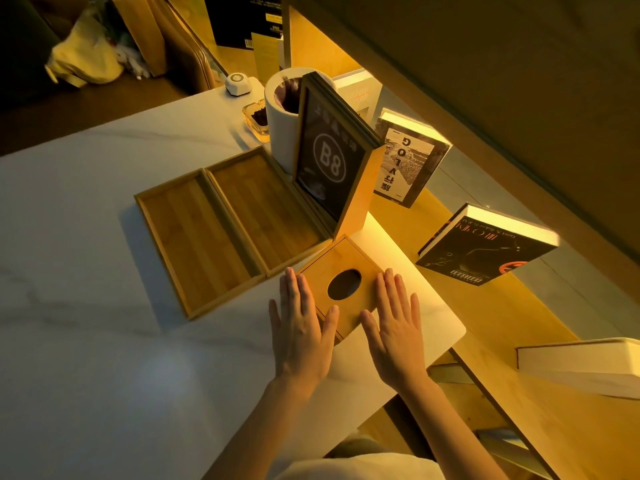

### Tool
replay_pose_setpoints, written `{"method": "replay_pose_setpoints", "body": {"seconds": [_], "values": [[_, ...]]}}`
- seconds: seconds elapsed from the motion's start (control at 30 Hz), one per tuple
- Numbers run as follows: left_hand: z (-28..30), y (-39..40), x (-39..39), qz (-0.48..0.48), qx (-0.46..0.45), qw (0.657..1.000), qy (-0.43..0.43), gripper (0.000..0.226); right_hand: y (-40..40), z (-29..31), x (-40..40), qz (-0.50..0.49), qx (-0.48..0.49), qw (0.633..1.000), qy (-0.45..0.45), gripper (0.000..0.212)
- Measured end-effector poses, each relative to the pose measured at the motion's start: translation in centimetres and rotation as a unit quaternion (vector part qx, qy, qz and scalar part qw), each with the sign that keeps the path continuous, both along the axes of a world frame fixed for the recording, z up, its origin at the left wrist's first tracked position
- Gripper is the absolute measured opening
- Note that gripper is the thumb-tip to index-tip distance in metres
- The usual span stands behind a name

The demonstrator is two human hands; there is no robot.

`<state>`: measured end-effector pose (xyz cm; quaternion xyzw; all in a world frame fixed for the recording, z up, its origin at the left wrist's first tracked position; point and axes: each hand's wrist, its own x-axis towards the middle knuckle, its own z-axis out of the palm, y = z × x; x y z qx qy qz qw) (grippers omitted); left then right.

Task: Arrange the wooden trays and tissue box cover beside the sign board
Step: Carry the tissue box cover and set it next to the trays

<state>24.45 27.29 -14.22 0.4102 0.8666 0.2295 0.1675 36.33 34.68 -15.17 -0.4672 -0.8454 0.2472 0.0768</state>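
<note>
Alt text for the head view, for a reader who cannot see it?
Both hands, left and right, lie flat on a wooden tissue box cover on a white table. Two empty wooden trays sit side by side beside an upright B8 sign.

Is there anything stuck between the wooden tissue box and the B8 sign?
Nothing visible. The tissue box cover already sits right by the sign board, its far corner at the sign's base. Left hand and right hand rest flat on it.

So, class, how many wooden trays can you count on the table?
2. The left tray lies flat on the white table; the right tray lies touching it, next to the sign board. None looks hidden.
</note>
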Motion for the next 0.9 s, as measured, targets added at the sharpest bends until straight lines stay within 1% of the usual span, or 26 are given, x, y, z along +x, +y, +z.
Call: {"method": "replay_pose_setpoints", "body": {"seconds": [0.2,0.3,0.43,0.53,0.63,0.9], "values": [[-0.5,0.1,-0.9,-0.021,-0.007,0.999,0.036,0.088,-1.2,-0.1,-0.7,-0.034,-0.009,0.999,-0.009,0.078],[-0.6,0.0,-1.0,-0.03,-0.012,0.999,0.039,0.087,-1.3,-0.2,-0.8,-0.04,-0.004,0.999,-0.008,0.076],[-0.5,0.1,-1.1,-0.037,-0.011,0.999,0.022,0.079,-1.4,-0.3,-0.9,-0.047,0.003,0.999,-0.004,0.076],[-0.5,0.3,-1.4,-0.041,-0.009,0.999,0.027,0.068,-1.3,-0.4,-1.1,-0.05,0.009,0.999,-0.004,0.073],[-0.4,0.8,-1.9,-0.055,-0.01,0.998,0.031,0.065,-0.9,-0.6,-1.2,-0.058,0.017,0.998,-0.004,0.071],[-0.1,3.0,-2.6,-0.09,-0.026,0.995,0.036,0.07,0.9,-0.8,-1.5,-0.071,0.025,0.997,0.0,0.068]]}}
